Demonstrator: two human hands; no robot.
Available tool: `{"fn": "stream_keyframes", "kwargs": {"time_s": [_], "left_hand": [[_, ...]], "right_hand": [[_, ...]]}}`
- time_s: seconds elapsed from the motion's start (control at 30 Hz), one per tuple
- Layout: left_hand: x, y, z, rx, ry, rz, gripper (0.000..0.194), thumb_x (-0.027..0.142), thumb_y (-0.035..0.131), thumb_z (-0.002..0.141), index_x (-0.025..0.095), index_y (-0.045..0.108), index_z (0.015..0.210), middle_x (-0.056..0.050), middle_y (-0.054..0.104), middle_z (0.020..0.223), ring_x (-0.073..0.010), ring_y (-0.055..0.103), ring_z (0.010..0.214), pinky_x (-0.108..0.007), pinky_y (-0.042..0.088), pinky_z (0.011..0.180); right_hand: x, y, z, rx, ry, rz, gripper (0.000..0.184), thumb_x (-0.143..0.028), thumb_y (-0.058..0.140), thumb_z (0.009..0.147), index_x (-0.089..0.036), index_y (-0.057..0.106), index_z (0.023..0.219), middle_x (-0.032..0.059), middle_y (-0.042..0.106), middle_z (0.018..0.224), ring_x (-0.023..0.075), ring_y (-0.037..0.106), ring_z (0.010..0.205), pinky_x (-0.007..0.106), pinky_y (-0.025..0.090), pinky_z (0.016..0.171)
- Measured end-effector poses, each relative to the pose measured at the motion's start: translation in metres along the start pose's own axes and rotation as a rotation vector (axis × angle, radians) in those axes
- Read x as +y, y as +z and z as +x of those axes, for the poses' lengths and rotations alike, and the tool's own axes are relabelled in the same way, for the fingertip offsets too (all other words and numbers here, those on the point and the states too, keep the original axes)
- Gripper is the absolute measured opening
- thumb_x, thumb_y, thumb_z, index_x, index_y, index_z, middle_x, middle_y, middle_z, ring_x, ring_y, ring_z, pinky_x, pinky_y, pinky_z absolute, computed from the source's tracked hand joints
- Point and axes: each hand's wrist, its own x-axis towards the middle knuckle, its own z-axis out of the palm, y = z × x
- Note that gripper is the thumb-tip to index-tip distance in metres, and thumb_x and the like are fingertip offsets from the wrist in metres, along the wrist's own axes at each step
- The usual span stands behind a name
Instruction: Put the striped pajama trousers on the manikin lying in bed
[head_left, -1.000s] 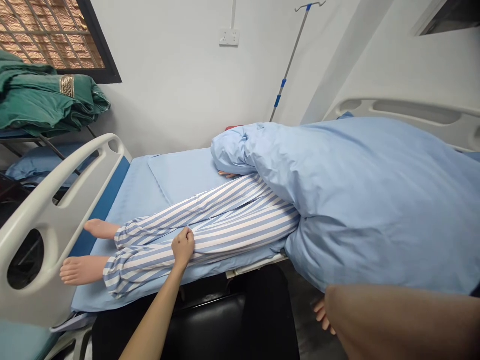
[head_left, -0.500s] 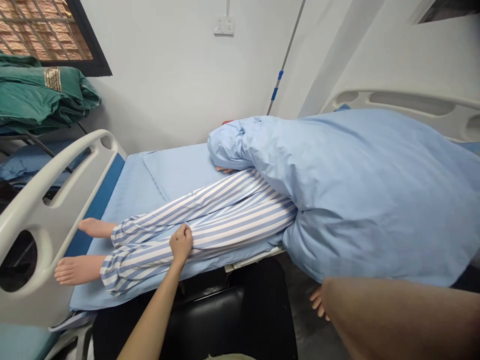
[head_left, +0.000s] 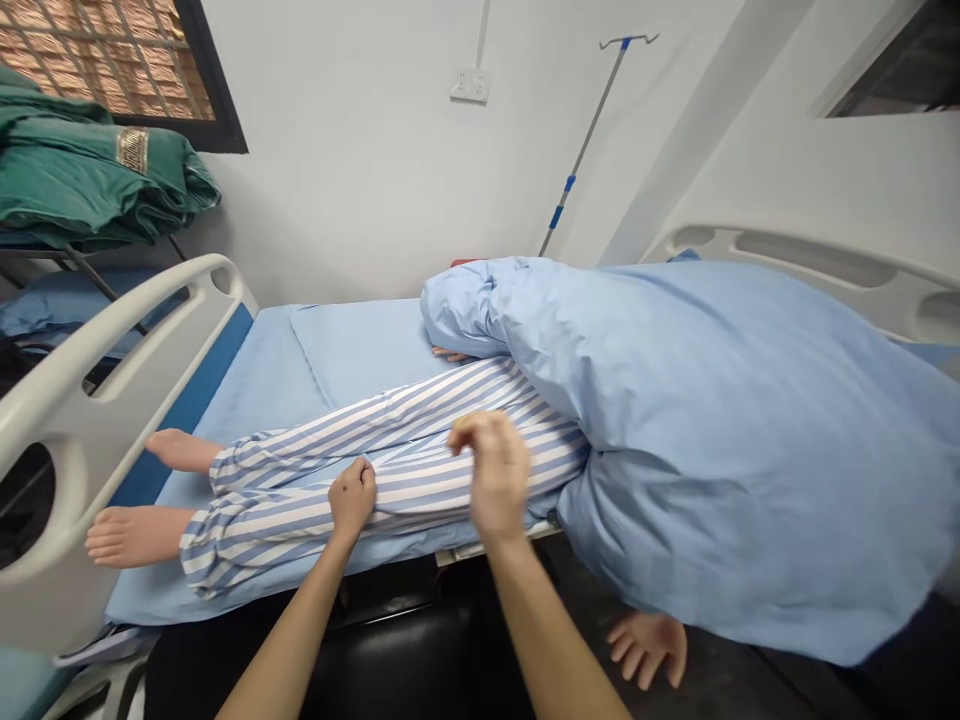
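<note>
My left hand [head_left: 352,498] rests on the near leg of the striped blue-and-white pyjama trousers [head_left: 262,512] and grips a fold of the cloth. My right hand [head_left: 491,472] is blurred, with its fingers bunched over the trousers; I cannot tell if it touches them. The trousers are on a patient mannequin whose bare feet [head_left: 139,537] point left. A light blue quilt [head_left: 720,440] covers its upper body. One mannequin hand [head_left: 646,648] hangs below the near bed edge, and another [head_left: 450,353] shows at the far side.
The mannequin lies on a blue-sheeted hospital bed [head_left: 255,400] between a white footboard [head_left: 90,420] and a white headboard [head_left: 810,262]. A black padded seat [head_left: 390,670] stands below the near side. Behind are an IV pole [head_left: 585,130], a wall socket [head_left: 470,85] and folded green cloth [head_left: 90,170].
My right arm has swung from the lower right, close to the camera, to above the trousers. The quilt has shifted, and the mannequin's hanging hand shows more. My left hand stays on the trouser leg.
</note>
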Motion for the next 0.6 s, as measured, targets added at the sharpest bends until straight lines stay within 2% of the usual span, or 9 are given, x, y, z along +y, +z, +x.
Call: {"fn": "stream_keyframes", "kwargs": {"time_s": [0.07, 0.13, 0.17, 0.3, 0.43, 0.6], "left_hand": [[0.001, 0.000, 0.000, 0.000, -0.003, 0.013, 0.021, 0.018, 0.039, 0.080, 0.021, 0.056, 0.069, 0.000, 0.061, 0.066, -0.0131, 0.049, 0.062, -0.025, 0.022, 0.058], [0.000, 0.000, 0.000, 0.000, -0.017, 0.032, 0.020, 0.018, 0.039, 0.081, 0.021, 0.056, 0.069, 0.000, 0.062, 0.067, -0.0133, 0.050, 0.063, -0.025, 0.021, 0.057], [0.000, 0.000, 0.000, -0.003, -0.021, 0.038, 0.020, 0.018, 0.039, 0.081, 0.021, 0.055, 0.069, -0.001, 0.062, 0.068, -0.0134, 0.050, 0.063, -0.025, 0.021, 0.057], [-0.003, 0.002, 0.000, -0.007, -0.011, 0.024, 0.021, 0.019, 0.038, 0.083, 0.020, 0.054, 0.069, -0.002, 0.062, 0.068, -0.0134, 0.050, 0.064, -0.025, 0.021, 0.058], [-0.005, 0.005, -0.001, 0.015, -0.017, 0.008, 0.022, 0.020, 0.037, 0.084, 0.020, 0.052, 0.067, -0.002, 0.061, 0.069, -0.0133, 0.050, 0.065, -0.024, 0.022, 0.058], [-0.001, -0.001, 0.003, -0.026, -0.098, -0.100, 0.021, 0.021, 0.038, 0.081, 0.020, 0.054, 0.068, -0.001, 0.061, 0.068, -0.0139, 0.051, 0.065, -0.024, 0.027, 0.059]], "right_hand": [[0.032, 0.029, -0.006, -0.105, 0.102, -0.004, 0.035, -0.035, 0.037, 0.091, -0.017, 0.046, 0.063, -0.0032, 0.044, 0.056, 0.0088, 0.043, 0.052, 0.021, 0.036, 0.052], [0.070, 0.054, -0.016, -0.216, 0.165, -0.100, 0.037, -0.037, 0.040, 0.089, -0.019, 0.039, 0.057, -0.0050, 0.036, 0.051, 0.0086, 0.035, 0.048, 0.022, 0.028, 0.048], [0.090, 0.065, -0.022, -0.250, 0.147, -0.169, 0.038, -0.036, 0.040, 0.089, -0.019, 0.037, 0.055, -0.0051, 0.034, 0.050, 0.0089, 0.034, 0.048, 0.022, 0.026, 0.049], [0.148, 0.088, -0.037, -0.324, 0.102, -0.402, 0.035, -0.033, 0.039, 0.087, -0.020, 0.041, 0.055, -0.0036, 0.041, 0.049, 0.0109, 0.037, 0.048, 0.025, 0.021, 0.052], [0.169, 0.090, -0.042, -0.279, 0.112, -0.471, 0.034, -0.032, 0.036, 0.087, -0.020, 0.043, 0.055, -0.0026, 0.043, 0.049, 0.0121, 0.037, 0.048, 0.026, 0.019, 0.052], [0.175, 0.085, -0.038, -0.247, 0.187, -0.291, 0.038, -0.037, 0.035, 0.087, -0.020, 0.037, 0.053, -0.0042, 0.038, 0.048, 0.0115, 0.035, 0.050, 0.024, 0.023, 0.050]]}}
